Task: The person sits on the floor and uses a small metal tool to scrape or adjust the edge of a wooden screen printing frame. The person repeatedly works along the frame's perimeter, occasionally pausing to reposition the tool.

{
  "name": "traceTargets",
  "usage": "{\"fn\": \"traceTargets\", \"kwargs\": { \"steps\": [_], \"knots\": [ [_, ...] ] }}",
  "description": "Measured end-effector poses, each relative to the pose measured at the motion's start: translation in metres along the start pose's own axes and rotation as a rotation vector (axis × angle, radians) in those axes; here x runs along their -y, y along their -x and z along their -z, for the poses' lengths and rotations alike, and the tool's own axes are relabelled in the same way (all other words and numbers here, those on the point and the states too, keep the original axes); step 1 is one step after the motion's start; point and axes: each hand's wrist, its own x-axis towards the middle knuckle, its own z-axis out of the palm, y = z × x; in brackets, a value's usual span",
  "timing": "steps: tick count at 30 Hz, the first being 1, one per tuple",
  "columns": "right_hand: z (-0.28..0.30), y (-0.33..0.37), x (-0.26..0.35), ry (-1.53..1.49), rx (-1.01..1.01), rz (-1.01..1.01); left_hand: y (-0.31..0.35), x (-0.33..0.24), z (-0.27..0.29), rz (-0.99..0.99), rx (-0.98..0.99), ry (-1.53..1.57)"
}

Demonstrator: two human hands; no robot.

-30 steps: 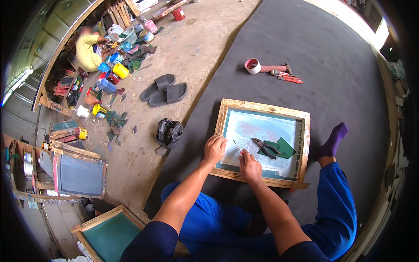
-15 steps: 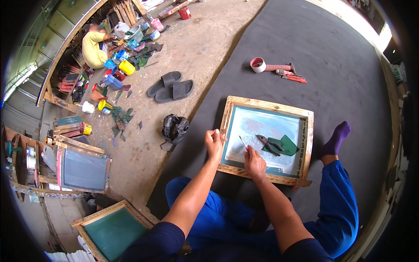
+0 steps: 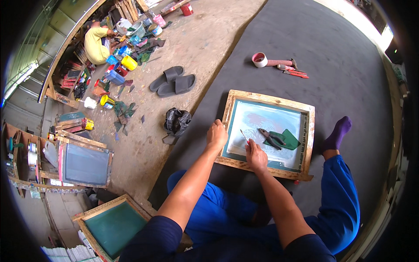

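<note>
A wooden-framed printing screen [image 3: 270, 97] lies on the dark surface in front of me. My left hand [image 3: 217, 134] is closed at its left rail, knuckles up; whatever its fingers pinch is hidden. In my right hand [image 3: 256, 156], over the near part of the mesh, is a screwdriver [image 3: 245, 138] with a thin metal shaft and a red handle. Its tip points away and to the left, over the pale, whitish mesh. Just right of it, pliers [image 3: 271, 139] with dark handles lie partly on a green scrap [image 3: 290, 139] inside the frame.
Beyond the screen lie a roll of tape [image 3: 259, 60], a hammer [image 3: 283, 62] and red-handled cutters [image 3: 297, 74]. Slippers [image 3: 176, 85] and a black plastic bag [image 3: 177, 122] are on the floor at left. My socked foot [image 3: 337, 133] rests right. A person in yellow [image 3: 97, 43] crouches among paint pots.
My left hand has turned from thumb-up to knuckles-up at the left rail. My right hand keeps the screwdriver over the mesh. The whole view has shifted slightly.
</note>
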Motion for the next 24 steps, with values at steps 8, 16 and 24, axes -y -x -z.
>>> {"fn": "traceTargets", "kwargs": {
  "steps": [8,16,24],
  "knots": [
    [0.004,0.002,0.002,0.019,0.015,-0.008,0.006,-0.024,0.025,0.048,0.193,-0.161],
    [0.008,0.014,0.006,0.063,0.013,0.076,0.017,-0.010,0.036,0.011,0.225,-0.180],
    [0.007,0.015,0.013,0.110,-0.039,0.112,0.014,-0.002,0.047,0.180,0.383,-0.110]
  ]
}}
